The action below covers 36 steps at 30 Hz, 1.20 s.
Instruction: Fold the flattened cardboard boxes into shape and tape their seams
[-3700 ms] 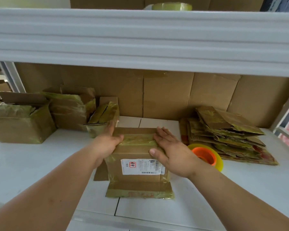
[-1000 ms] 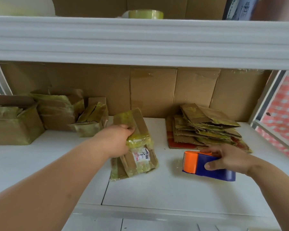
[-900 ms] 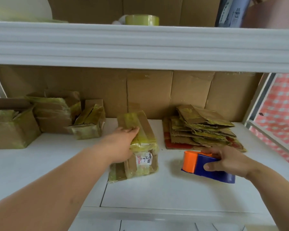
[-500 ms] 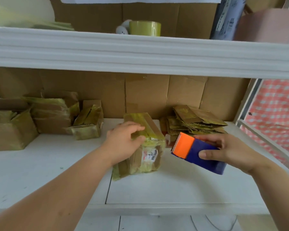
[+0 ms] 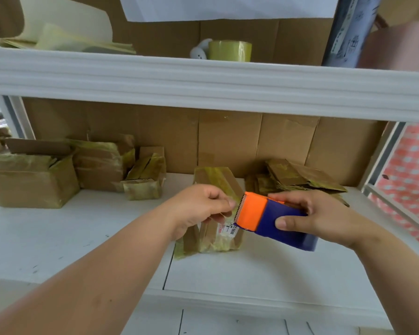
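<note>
A small cardboard box point(image 5: 214, 213), wrapped in yellowed tape and bearing a white label, stands on the white shelf point(image 5: 82, 238), and everything else sits around it. Just above the box's near right corner, the right hand point(image 5: 310, 217) holds a blue and orange tape dispenser point(image 5: 269, 220), thumb on its near side and fingers curled over the top. The left hand point(image 5: 198, 209) hovers over the box's near left part, its thumb and forefinger pinching at the dispenser's toothed edge, apparently on the tape end, though the tape itself is too faint to make out. Right of the box lies a stack of flattened boxes point(image 5: 300, 181); left of it stand several assembled boxes point(image 5: 32, 180). Above, on the upper shelf, sits a tape roll point(image 5: 230, 50).
</note>
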Each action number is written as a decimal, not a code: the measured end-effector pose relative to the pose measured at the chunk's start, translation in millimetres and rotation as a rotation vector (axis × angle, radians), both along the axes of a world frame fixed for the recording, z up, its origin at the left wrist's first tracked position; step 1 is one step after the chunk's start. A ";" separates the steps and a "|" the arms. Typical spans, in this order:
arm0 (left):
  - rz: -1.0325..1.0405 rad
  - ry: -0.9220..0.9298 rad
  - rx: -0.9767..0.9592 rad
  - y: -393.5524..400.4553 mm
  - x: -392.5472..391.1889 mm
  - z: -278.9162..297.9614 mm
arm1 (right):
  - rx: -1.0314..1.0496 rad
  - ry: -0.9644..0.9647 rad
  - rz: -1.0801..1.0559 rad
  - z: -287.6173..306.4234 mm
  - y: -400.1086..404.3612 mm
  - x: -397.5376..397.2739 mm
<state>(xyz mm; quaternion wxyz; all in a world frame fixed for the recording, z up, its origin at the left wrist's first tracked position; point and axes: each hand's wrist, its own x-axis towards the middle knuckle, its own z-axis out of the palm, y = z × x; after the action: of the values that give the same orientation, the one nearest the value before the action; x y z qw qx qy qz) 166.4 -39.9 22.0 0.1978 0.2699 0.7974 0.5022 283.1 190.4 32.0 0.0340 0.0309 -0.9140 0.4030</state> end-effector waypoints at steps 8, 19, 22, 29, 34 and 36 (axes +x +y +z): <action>0.177 -0.046 0.101 29.9 2.6 0.8 | 0.004 -0.027 0.087 2.2 29.0 -21.7; 0.310 0.087 0.056 50.9 -4.8 4.9 | 0.169 0.113 0.130 5.1 39.0 -43.3; 0.336 0.138 0.028 52.4 -6.8 7.2 | 0.139 0.080 0.224 4.9 43.6 -46.5; 0.377 0.115 0.021 29.2 -23.4 22.6 | 0.156 0.031 0.184 -2.2 68.6 -51.2; 0.481 -0.006 0.094 -11.4 -45.8 27.5 | 0.266 -0.020 0.018 -11.8 107.7 -51.7; 0.479 -0.065 0.071 -13.1 -48.9 18.1 | 0.286 -0.039 -0.017 -13.2 113.1 -56.4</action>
<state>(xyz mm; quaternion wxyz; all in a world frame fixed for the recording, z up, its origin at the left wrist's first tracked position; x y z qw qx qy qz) 117.5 -53.0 40.1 0.0889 0.0634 0.8136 0.5711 226.7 303.4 18.7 0.0150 0.0198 -0.9628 0.2690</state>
